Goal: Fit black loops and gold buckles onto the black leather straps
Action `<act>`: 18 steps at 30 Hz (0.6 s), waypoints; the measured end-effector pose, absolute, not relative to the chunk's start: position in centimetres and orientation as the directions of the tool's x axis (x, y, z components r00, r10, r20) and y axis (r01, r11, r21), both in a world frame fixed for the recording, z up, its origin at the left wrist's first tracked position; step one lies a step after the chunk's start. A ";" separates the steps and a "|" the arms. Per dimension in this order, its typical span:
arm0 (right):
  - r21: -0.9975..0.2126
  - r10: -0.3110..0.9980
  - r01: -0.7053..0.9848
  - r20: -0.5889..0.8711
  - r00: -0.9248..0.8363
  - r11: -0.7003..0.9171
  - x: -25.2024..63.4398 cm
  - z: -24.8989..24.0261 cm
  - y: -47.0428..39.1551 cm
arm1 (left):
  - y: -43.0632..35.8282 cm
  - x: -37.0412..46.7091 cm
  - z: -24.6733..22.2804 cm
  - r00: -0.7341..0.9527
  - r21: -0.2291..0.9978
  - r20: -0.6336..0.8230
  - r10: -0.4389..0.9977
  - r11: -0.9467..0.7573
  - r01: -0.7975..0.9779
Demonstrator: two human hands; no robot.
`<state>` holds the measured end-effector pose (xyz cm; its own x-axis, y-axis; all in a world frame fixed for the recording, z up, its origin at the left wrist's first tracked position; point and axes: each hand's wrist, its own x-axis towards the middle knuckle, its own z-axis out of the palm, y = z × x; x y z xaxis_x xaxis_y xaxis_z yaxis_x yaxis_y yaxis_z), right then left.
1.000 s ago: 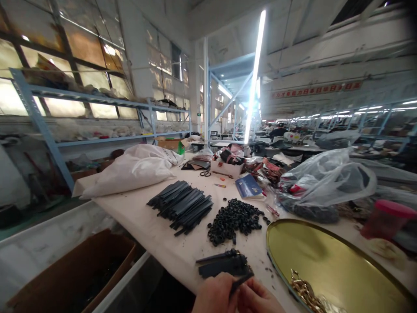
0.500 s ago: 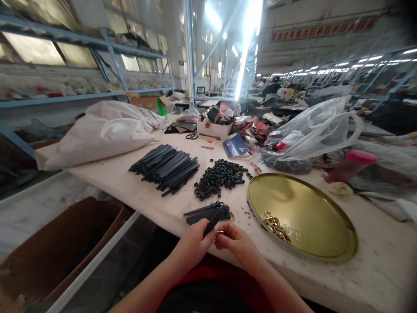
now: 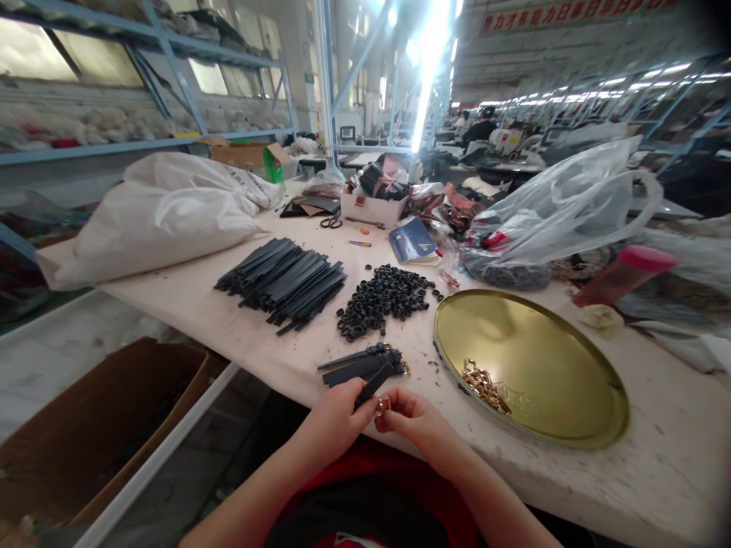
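Observation:
My left hand (image 3: pixel 341 411) is closed around a dark strap (image 3: pixel 375 384), whose free end points up and away from me. Close beside it, my right hand (image 3: pixel 406 415) pinches a small gold buckle (image 3: pixel 382 406) between thumb and fingers. The two hands nearly meet at the table's front edge; whether the strap passes through the buckle is hidden by the fingers. Just beyond lie several straps with gold buckles (image 3: pixel 365 364). Farther off are a pile of flat dark strips (image 3: pixel 282 281) and a heap of small black loops (image 3: pixel 384 299).
A gold round tray (image 3: pixel 548 358) at the right holds a cluster of gold buckles (image 3: pixel 484 387). Behind are a blue booklet (image 3: pixel 414 240), scissors (image 3: pixel 331 221), a clear plastic bag (image 3: pixel 571 205) and a pink-lidded container (image 3: pixel 625 274). A white sack (image 3: pixel 165 217) and cardboard box (image 3: pixel 108 426) are left.
The head view has tilted down slightly, so the scene sits higher. The gold buckle at my right fingertips shows more plainly; both hands stay close together.

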<state>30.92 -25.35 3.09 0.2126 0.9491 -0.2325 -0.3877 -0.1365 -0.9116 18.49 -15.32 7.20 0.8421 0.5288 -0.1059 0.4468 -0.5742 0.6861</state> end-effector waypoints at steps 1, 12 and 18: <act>-0.931 0.947 -0.340 -0.218 0.235 -0.130 31.0 3.0 -25.2 | -15.3 18.5 7.3 0.842 0.681 -0.111 0.527 -0.577 0.451; -0.811 0.881 -0.578 -0.340 0.330 -0.097 31.0 2.8 -23.9 | -15.0 18.9 6.8 0.831 0.595 -0.079 0.551 -0.642 0.482; -0.584 0.804 -0.797 -0.395 0.445 0.154 31.4 3.3 -22.9 | -15.0 18.6 6.6 0.809 0.753 -0.193 0.555 -0.445 0.486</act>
